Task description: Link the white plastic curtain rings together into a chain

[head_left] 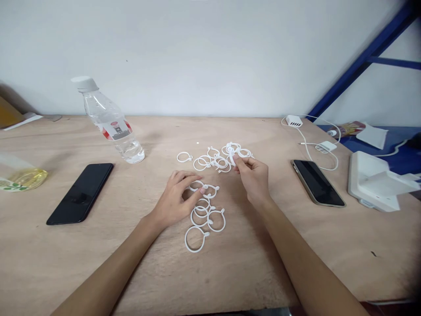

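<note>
Several thin white plastic curtain rings, each with a small tab, lie on the wooden table in two groups. My right hand (254, 175) pinches a white curtain ring (231, 155) between thumb and fingertips at the right edge of the far pile (215, 161). Part of that ring is hard to separate from those behind it. My left hand (177, 195) rests at the top of the nearer group, thumb and fingers apart, its tips touching rings (212, 191) that lie flat. Below it, more rings overlap, and one ring (194, 239) lies nearest me.
A clear water bottle (113, 125) stands left of the far pile. A black phone (80, 193) and an oil bottle (24, 179) are farther left. On the right lie another phone (317, 182), a white charger (294, 121) with cables, and a white stand (375, 182). A wall closes the back.
</note>
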Demonstrator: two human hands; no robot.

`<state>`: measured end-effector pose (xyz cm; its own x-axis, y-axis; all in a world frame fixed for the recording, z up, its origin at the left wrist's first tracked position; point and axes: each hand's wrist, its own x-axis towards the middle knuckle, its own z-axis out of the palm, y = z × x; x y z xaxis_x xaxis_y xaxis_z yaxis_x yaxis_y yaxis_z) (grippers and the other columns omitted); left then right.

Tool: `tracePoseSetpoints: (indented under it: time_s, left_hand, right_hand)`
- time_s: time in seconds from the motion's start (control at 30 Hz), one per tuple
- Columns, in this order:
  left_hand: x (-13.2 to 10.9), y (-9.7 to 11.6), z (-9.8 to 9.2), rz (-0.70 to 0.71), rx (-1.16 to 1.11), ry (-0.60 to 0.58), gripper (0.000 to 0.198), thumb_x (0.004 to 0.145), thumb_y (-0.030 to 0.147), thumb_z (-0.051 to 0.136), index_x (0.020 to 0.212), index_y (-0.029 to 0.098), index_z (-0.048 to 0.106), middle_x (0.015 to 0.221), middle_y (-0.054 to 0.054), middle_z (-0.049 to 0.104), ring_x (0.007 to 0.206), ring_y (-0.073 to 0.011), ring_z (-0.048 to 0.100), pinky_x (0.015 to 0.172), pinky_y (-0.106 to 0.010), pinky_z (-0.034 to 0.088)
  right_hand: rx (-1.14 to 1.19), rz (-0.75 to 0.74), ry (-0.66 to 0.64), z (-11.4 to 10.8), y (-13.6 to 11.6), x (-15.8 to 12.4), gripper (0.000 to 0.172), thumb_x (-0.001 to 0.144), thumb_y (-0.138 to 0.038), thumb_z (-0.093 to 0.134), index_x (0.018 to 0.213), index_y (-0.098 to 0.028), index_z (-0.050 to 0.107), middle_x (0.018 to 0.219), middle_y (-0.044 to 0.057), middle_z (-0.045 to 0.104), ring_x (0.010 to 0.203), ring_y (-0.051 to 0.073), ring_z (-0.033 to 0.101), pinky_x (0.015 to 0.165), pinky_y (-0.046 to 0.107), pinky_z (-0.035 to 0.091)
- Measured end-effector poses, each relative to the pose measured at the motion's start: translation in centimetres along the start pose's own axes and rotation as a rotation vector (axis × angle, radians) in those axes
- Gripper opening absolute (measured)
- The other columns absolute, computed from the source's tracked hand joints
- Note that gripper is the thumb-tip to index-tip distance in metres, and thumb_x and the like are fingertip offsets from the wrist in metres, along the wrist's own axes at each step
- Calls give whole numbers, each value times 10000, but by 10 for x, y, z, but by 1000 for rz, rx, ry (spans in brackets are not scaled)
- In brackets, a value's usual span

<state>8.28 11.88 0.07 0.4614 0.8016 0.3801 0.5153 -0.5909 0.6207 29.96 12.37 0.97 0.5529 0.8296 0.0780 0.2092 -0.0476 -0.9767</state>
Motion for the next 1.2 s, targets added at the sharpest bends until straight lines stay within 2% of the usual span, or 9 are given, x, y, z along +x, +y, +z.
tracePoseSetpoints:
  time_s: [0.17, 0.3, 0.5, 0.7, 0.8, 0.9, 1.0, 1.1, 1.2]
  left_hand:
    - [1, -1, 0, -28, -17, 17, 296, 916, 367, 554, 1149, 223, 665, 1142, -75, 670, 1103, -245, 568, 991, -438, 447]
    - [1, -2, -1, -59, -87, 79, 361, 932, 393, 522, 1225, 203, 613, 1174, -86, 681, 1088, -246, 592, 969, -431, 462]
    - [-1, 4, 1, 69, -171, 65, 389, 938, 327, 516, 1303, 195, 549, 1145, -90, 679, 1027, -214, 615, 923, -370, 487]
    - [-3, 5, 0, 175, -28, 128, 355, 926, 263, 510, 1263, 163, 551, 1062, -93, 669, 941, -209, 594, 856, -368, 493]
    - [-1, 2, -4, 261, 71, 187, 280, 924, 232, 504, 1183, 152, 574, 1044, -99, 661, 914, -207, 575, 834, -366, 490]
    - [1, -1, -8, 343, 176, 259, 220, 910, 221, 536, 1117, 160, 578, 939, -76, 652, 827, -193, 555, 776, -356, 488]
    - [2, -2, -9, 374, 246, 299, 250, 884, 229, 597, 1121, 160, 561, 883, -62, 632, 788, -187, 545, 744, -353, 486]
    - [1, -2, -8, 418, 275, 309, 328, 857, 237, 644, 1161, 173, 540, 909, -64, 638, 793, -189, 555, 736, -358, 488]
    - [1, 0, -8, 439, 278, 337, 363, 840, 212, 663, 1179, 187, 535, 928, -63, 647, 800, -187, 572, 738, -357, 490]
  right_hand:
    - [63, -147, -69, 9, -3, -13, 224, 710, -384, 728, 773, -170, 720, 753, 34, 717, 711, 172, 635, 693, 295, 493]
    - [76, -247, -312, 24, -7, -38, 117, 729, -300, 704, 756, -187, 718, 722, 18, 705, 657, 145, 599, 636, 273, 472]
    - [37, -301, -479, 31, -8, -54, 96, 741, -233, 624, 745, -181, 705, 634, -13, 617, 591, 115, 492, 558, 245, 402]
    - [-21, -363, -586, 29, -13, -56, 103, 742, -193, 575, 704, -176, 669, 636, -14, 589, 601, 115, 471, 573, 251, 390]
    - [32, -309, -551, 28, -14, -55, 71, 735, -214, 615, 726, -189, 681, 647, -15, 607, 622, 122, 505, 603, 256, 408]
    - [239, -108, -515, 26, -12, -47, 89, 710, -230, 657, 779, -198, 705, 722, 1, 678, 686, 140, 586, 666, 270, 449]
    - [400, 86, -574, 25, -12, -41, 168, 775, -328, 630, 751, -186, 716, 702, 25, 702, 633, 134, 594, 642, 275, 453]
    - [334, 101, -647, 23, -16, -40, 338, 805, -448, 638, 612, -173, 673, 587, 13, 645, 539, 110, 528, 578, 267, 419]
    - [244, 37, -661, 21, -21, -42, 330, 783, -434, 685, 582, -174, 658, 579, -4, 620, 553, 101, 511, 584, 258, 414]
